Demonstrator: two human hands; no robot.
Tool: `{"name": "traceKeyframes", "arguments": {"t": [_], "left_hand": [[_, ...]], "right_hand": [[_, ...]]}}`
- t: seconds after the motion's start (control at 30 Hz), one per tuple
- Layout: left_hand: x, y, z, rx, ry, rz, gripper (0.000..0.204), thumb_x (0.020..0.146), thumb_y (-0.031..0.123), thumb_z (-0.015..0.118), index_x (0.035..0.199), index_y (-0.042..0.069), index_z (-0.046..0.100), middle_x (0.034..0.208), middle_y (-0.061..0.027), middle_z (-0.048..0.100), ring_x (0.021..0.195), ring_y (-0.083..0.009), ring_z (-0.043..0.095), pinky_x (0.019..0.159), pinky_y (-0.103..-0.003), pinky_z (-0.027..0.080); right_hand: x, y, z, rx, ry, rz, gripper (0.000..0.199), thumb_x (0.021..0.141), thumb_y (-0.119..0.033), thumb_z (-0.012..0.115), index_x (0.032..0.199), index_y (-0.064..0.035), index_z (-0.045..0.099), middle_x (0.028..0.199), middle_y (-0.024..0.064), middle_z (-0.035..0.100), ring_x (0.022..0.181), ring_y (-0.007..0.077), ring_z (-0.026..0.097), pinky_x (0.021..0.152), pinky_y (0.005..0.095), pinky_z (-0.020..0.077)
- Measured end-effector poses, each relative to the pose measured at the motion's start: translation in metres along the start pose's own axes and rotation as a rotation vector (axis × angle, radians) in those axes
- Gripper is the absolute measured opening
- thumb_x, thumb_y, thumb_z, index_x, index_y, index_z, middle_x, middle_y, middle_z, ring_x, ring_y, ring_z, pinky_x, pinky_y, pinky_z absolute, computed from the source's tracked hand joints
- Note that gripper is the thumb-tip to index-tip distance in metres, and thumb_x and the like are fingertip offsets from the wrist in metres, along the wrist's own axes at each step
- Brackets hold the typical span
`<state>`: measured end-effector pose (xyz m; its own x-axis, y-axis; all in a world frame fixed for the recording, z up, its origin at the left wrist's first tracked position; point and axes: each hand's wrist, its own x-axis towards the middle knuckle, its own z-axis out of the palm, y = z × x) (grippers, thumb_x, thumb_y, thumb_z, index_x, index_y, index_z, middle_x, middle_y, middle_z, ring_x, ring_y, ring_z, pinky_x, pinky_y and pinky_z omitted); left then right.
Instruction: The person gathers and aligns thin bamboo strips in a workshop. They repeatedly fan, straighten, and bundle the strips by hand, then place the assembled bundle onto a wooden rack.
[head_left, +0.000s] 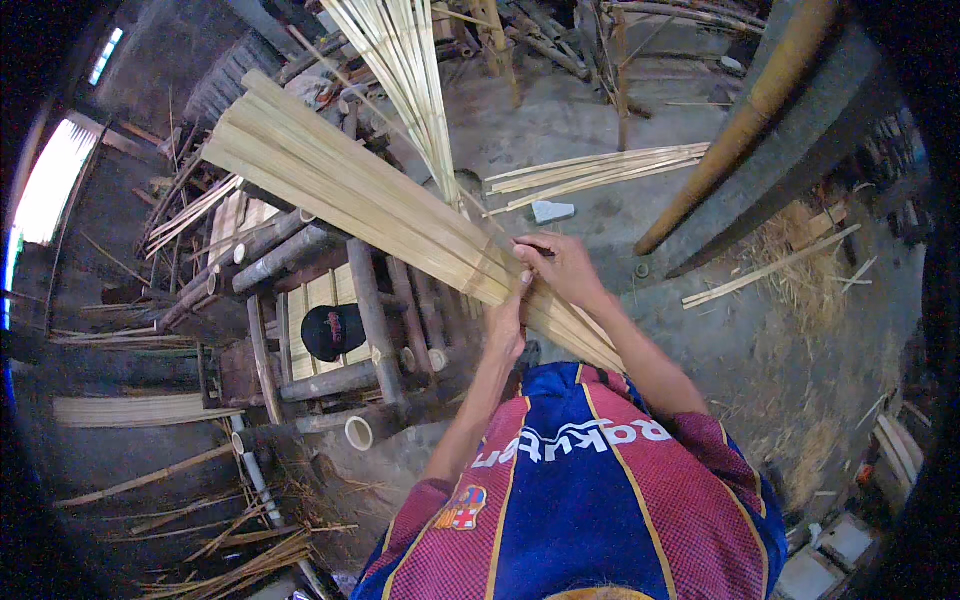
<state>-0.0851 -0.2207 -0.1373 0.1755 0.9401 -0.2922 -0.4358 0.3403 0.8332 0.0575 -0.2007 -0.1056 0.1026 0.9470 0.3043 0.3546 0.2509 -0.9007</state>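
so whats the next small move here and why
Probably steady the pale strips with the left hand before shifting the right hand: both hands are close together at the strips' near part, while the long far end reaches well beyond them.

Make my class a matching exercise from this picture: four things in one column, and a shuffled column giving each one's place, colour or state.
1. Cap
2. Broad strip bundle
3. Small block
4. Shirt

A. On the floor, near loose strips
B. Maroon and blue
C. Touched by the left hand
D. Black

Pairs: 1-D; 2-C; 3-A; 4-B
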Motion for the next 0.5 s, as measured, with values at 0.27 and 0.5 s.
{"name": "traceKeyframes", "arguments": {"t": [0.27, 0.5], "left_hand": [[-0.001, 0.006, 0.005, -0.057, -0.156, -0.059, 0.04, 0.093, 0.017, 0.069, 0.127, 0.002, 0.059, 0.12, -0.0082, 0.067, 0.11, -0.0207, 0.062, 0.097, -0.037, 0.05], [-0.005, 0.011, 0.013, -0.039, -0.147, -0.008, 0.041, 0.093, 0.017, 0.068, 0.13, 0.001, 0.057, 0.12, -0.0078, 0.067, 0.11, -0.0203, 0.062, 0.098, -0.037, 0.049]], "right_hand": [[-0.001, -0.003, -0.011, 0.437, 0.009, 0.314, 0.026, 0.098, -0.025, 0.061, 0.109, -0.0014, 0.065, 0.083, 0.0042, 0.068, 0.066, 0.0092, 0.063, 0.057, 0.0264, 0.051], [0.004, 0.007, -0.013, 0.514, -0.035, 0.285, 0.02, 0.099, -0.019, 0.059, 0.108, -0.0006, 0.062, 0.086, 0.0058, 0.067, 0.069, 0.0097, 0.063, 0.058, 0.0245, 0.0516]]}}
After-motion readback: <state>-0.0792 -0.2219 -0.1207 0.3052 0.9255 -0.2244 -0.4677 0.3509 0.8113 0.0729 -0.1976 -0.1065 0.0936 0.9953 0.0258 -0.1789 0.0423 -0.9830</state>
